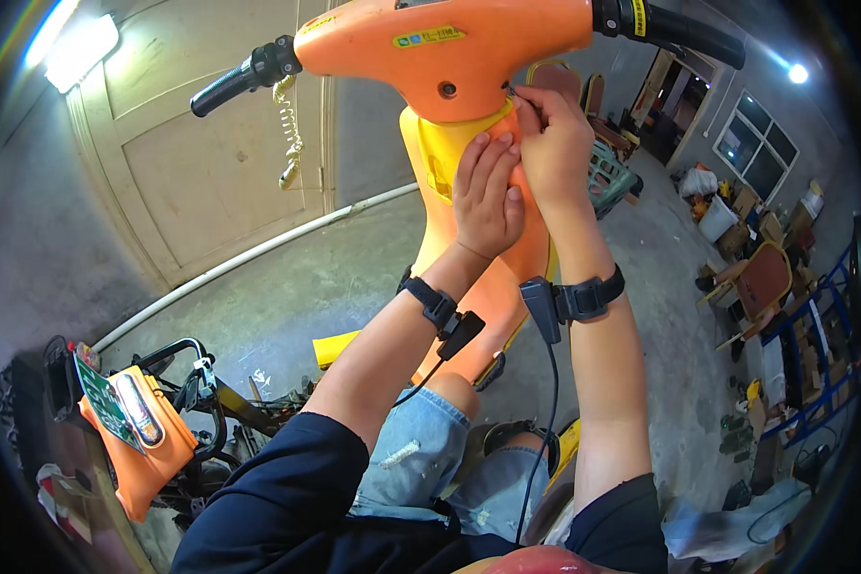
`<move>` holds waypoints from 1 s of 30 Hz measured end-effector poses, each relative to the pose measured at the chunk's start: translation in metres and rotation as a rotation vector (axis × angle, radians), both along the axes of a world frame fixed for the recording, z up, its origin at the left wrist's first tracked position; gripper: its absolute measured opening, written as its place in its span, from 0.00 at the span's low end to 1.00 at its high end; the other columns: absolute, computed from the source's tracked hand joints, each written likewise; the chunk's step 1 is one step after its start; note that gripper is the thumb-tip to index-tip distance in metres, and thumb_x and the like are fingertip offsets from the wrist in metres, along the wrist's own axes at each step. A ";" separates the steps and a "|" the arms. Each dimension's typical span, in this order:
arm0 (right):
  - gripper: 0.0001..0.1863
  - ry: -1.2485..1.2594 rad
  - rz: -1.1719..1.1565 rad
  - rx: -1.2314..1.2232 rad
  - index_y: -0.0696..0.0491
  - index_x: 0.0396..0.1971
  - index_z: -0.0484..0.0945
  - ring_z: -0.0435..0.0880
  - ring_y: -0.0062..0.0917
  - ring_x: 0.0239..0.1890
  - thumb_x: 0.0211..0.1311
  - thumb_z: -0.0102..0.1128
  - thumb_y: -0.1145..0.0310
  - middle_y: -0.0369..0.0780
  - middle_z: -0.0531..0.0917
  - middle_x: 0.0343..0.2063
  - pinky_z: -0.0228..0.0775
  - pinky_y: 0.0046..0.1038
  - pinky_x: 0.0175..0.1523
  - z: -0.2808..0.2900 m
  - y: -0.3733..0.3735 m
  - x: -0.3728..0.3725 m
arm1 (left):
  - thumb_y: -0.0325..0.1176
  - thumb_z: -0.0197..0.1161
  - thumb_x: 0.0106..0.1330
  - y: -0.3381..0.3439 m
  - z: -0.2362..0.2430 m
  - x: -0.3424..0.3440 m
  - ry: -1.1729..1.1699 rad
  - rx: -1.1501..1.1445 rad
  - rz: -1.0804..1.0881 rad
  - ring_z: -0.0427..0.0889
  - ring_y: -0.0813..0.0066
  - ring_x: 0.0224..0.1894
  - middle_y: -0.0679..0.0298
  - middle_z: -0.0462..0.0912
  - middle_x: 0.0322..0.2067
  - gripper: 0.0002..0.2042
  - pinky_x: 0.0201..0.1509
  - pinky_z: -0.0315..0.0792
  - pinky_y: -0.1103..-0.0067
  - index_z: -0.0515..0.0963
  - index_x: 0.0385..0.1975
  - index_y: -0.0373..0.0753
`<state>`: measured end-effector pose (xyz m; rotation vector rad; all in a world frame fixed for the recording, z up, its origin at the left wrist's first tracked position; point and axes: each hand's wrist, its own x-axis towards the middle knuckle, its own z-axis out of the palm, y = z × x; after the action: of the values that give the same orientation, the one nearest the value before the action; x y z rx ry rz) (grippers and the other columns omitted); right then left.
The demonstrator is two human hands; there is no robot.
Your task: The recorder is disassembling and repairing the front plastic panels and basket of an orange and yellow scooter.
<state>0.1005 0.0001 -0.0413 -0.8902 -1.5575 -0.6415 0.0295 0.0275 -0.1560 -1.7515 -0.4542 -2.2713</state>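
Probably light, stiff and slick, best held by its edges, the yellow-and-orange scooter front panel (pixel 434 153) stands below the orange handlebar cover (pixel 450 48), our left hand (pixel 489 199) flat on it, fingers slightly apart, though we cannot tell whether our right hand's (pixel 555 153) bent fingers clamp anything.

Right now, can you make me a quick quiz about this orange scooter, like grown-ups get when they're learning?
1. Which bare hand sits higher in the picture? A: left. B: right.
2. True or false: each wrist wears a black strap.
3. Fill in the colour: just under the smooth orange plastic handlebar cover is a ____ plastic piece.

Key:
1. B. The right hand is higher; the left hand lies against the scooter's front.
2. True.
3. Yellow.
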 end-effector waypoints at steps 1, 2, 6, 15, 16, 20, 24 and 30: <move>0.07 0.005 0.008 -0.012 0.55 0.40 0.87 0.82 0.27 0.26 0.63 0.69 0.73 0.41 0.85 0.30 0.74 0.28 0.34 0.000 0.000 0.000 | 0.32 0.51 0.67 0.000 0.000 0.000 0.000 0.003 0.000 0.68 0.46 0.69 0.51 0.77 0.61 0.21 0.73 0.63 0.60 0.78 0.57 0.31; 0.07 0.021 0.010 -0.024 0.55 0.40 0.87 0.81 0.24 0.25 0.62 0.69 0.74 0.40 0.84 0.30 0.73 0.27 0.33 0.000 0.000 0.001 | 0.32 0.51 0.67 0.000 0.000 0.000 0.000 0.005 -0.001 0.68 0.46 0.69 0.51 0.77 0.61 0.21 0.73 0.63 0.60 0.78 0.57 0.31; 0.07 0.047 0.041 -0.020 0.55 0.39 0.87 0.80 0.24 0.25 0.61 0.70 0.74 0.40 0.84 0.29 0.73 0.26 0.33 -0.001 0.001 0.001 | 0.32 0.51 0.67 0.000 0.001 0.000 -0.001 0.011 -0.002 0.68 0.46 0.69 0.51 0.78 0.60 0.21 0.73 0.63 0.60 0.78 0.57 0.31; 0.12 -0.036 -0.165 -0.139 0.55 0.43 0.87 0.85 0.45 0.38 0.67 0.64 0.64 0.47 0.83 0.35 0.77 0.41 0.45 0.002 0.000 -0.002 | 0.34 0.45 0.72 0.000 0.002 0.002 0.010 0.028 0.013 0.69 0.42 0.66 0.46 0.77 0.60 0.21 0.73 0.60 0.56 0.75 0.57 0.28; 0.12 -0.037 -0.167 -0.146 0.55 0.43 0.87 0.85 0.45 0.38 0.67 0.63 0.63 0.47 0.83 0.35 0.77 0.41 0.45 0.002 -0.001 -0.003 | 0.34 0.45 0.72 0.000 0.002 0.002 0.010 0.029 0.012 0.69 0.42 0.66 0.46 0.77 0.60 0.21 0.73 0.60 0.56 0.75 0.57 0.28; 0.10 -0.024 -0.093 -0.116 0.55 0.42 0.86 0.85 0.44 0.39 0.67 0.64 0.65 0.47 0.83 0.36 0.77 0.40 0.46 0.002 -0.001 -0.003 | 0.34 0.45 0.72 0.000 0.001 0.002 0.015 0.030 0.008 0.70 0.42 0.66 0.46 0.77 0.59 0.21 0.74 0.60 0.56 0.75 0.57 0.27; 0.08 -0.016 -0.022 -0.084 0.54 0.40 0.86 0.85 0.44 0.39 0.64 0.66 0.69 0.46 0.84 0.36 0.78 0.39 0.46 0.003 0.001 -0.001 | 0.34 0.45 0.72 0.000 0.002 0.002 0.014 0.020 0.006 0.70 0.42 0.65 0.47 0.77 0.59 0.21 0.74 0.59 0.56 0.75 0.57 0.28; 0.08 0.007 -0.091 0.002 0.54 0.40 0.87 0.87 0.40 0.34 0.62 0.70 0.70 0.47 0.86 0.33 0.78 0.36 0.40 0.002 0.001 -0.002 | 0.34 0.45 0.72 -0.001 0.002 0.003 0.023 0.020 0.002 0.68 0.42 0.66 0.47 0.76 0.60 0.21 0.74 0.58 0.56 0.74 0.57 0.28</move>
<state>0.0986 0.0009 -0.0396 -0.9656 -1.5170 -0.7042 0.0324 0.0267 -0.1539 -1.7652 -0.4273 -2.2445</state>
